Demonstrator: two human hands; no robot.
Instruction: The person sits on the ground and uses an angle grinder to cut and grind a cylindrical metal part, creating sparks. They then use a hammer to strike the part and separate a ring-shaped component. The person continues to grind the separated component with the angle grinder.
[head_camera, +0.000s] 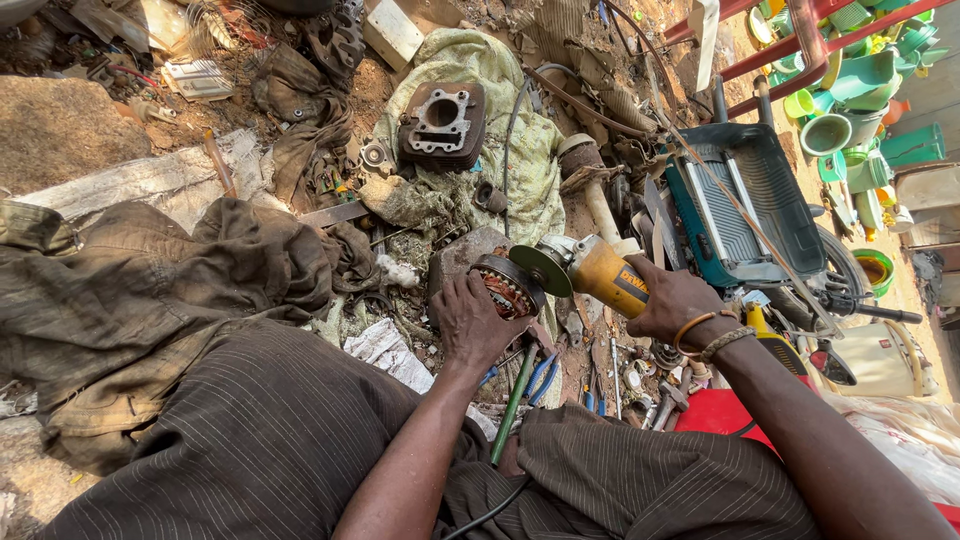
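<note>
Green plastic pots (860, 75) sat stacked at far right; left hand (472, 322) gripped a wound coil part (505, 285), right hand (672, 298) clenched a yellow angle grinder (590, 268)

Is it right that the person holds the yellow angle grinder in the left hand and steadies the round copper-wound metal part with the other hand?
Not quite. The head view shows the yellow angle grinder in the right hand; the left hand steadies the round copper-wound metal part.

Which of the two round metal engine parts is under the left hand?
The copper-wound stator, gripped by the left hand beside the grinder disc. The rusty cylinder block lies apart on the pale cloth.
</note>
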